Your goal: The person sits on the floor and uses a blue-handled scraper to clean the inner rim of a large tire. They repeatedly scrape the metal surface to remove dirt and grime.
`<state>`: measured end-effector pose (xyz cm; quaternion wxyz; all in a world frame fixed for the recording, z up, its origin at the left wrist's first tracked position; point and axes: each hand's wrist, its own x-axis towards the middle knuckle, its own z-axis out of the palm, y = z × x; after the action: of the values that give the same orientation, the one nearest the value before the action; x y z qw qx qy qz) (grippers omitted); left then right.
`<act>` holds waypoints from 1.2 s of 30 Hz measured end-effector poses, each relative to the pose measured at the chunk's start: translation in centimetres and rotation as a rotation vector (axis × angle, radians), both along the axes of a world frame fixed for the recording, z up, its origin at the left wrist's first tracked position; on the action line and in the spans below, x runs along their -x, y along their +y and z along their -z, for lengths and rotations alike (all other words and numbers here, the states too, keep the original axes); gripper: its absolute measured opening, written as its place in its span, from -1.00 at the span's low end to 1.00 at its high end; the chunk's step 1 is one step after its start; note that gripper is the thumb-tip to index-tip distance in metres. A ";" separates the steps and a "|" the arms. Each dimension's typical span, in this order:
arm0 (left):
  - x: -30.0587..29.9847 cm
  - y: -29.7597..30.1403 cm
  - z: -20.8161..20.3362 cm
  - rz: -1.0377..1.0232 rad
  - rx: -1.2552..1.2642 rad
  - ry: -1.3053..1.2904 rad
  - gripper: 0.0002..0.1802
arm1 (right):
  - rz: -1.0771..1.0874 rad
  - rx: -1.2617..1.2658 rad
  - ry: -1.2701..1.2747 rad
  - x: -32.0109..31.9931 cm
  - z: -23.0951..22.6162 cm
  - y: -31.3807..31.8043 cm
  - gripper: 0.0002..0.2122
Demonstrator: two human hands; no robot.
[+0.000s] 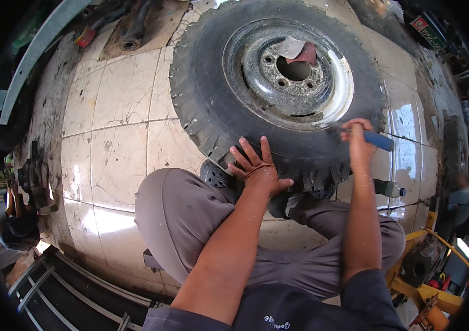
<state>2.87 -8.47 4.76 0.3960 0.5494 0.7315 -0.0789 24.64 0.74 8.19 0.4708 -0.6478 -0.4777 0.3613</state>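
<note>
A big black tyre (212, 83) lies flat on the floor before me, mounted on a worn steel wheel rim (256, 91). Part of the rim's right side is bright white; elsewhere its surface is grey and flaked. My left hand (261, 170) rests with spread fingers on the tyre's near edge. Closed in my right hand (359, 138) is a blue-handled tool (379, 140). Its thin end points left to the rim's near right lip; its exact kind is too small to tell. Two bent pieces of sandpaper, one grey (291, 47) and one red-brown (304, 54), lie by the hub hole.
Cracked white tiles (121, 146) make up the floor. A bottle (390, 188) lies right of my knee. Yellow metal framing (433, 295) stands at lower right, a black metal rack (60, 287) at lower left. Metal parts lie on cardboard (160, 27). Other people are at both sides.
</note>
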 end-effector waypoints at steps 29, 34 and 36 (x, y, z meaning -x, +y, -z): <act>0.1 -0.1 -0.2 -0.007 -0.022 0.012 0.55 | 0.091 0.002 0.209 0.6 1.0 0.0 -0.80; 0.0 0.0 -0.4 -0.003 -0.002 0.006 0.54 | -0.006 0.106 -0.110 -0.5 1.9 2.2 -0.76; 0.1 -0.1 -0.1 -0.010 -0.004 0.008 0.55 | -0.013 0.185 -0.196 -0.3 1.9 2.5 -0.75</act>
<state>2.79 -8.54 4.88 0.3924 0.5462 0.7360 -0.0775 24.92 3.26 6.34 0.3578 -0.7175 -0.4903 0.3417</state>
